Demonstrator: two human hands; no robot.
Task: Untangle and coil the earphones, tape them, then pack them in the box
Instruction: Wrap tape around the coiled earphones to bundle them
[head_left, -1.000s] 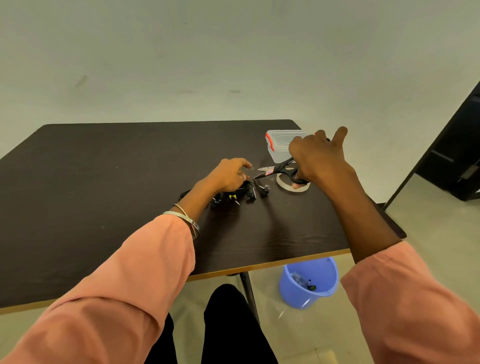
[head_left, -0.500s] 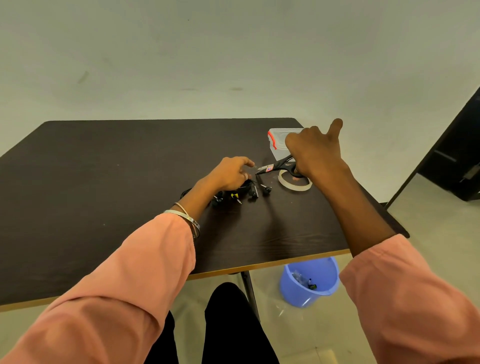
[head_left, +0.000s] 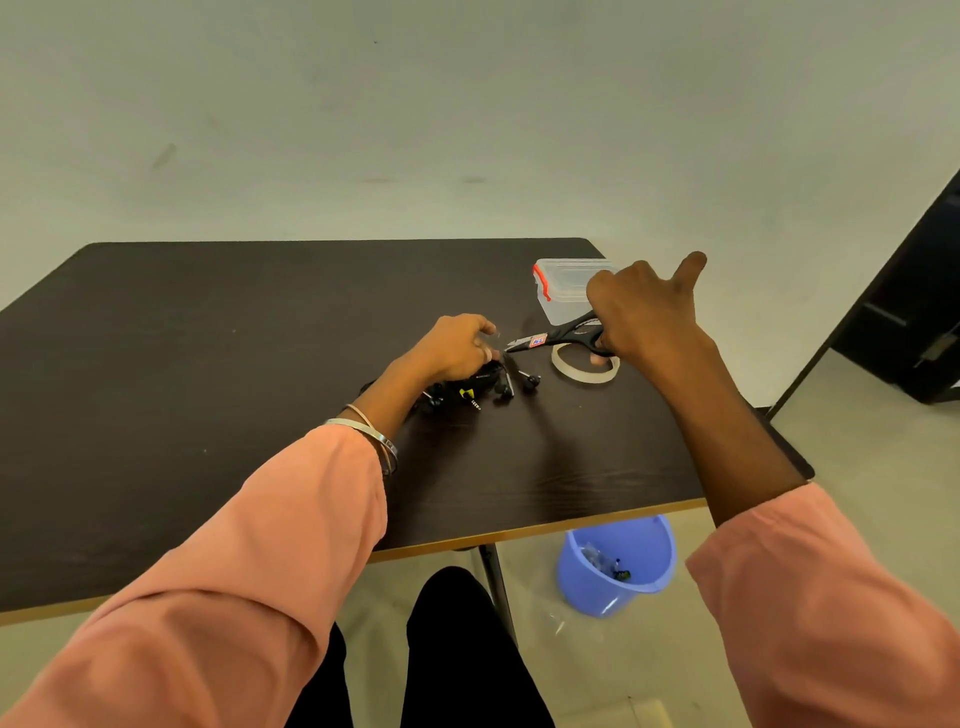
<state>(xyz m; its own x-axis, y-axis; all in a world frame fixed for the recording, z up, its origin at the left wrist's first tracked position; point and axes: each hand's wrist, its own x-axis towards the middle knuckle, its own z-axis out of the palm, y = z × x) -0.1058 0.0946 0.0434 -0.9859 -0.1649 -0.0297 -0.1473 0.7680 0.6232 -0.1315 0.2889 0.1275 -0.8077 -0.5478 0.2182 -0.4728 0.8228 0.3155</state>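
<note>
Head view: right hand (head_left: 641, 312) grips the scissors (head_left: 563, 335), left hand (head_left: 457, 348) pinches the earphones (head_left: 485, 384) on the table (head_left: 208, 338), so I'd snip slow, blades off the cord.

Plain room, nothing fancy
Dark wood table (head_left: 156, 389) against a pale wall (head_left: 467, 104), blue bucket (head_left: 615, 571) on the light floor (head_left: 883, 441).

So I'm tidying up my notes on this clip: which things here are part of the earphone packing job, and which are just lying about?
Part of the job:
- earphones, under the left hand
- scissors, gripped by the right hand
- tape roll
- clear box with red clips

Just around:
- blue bucket on the floor, bits inside
- dark table
</note>
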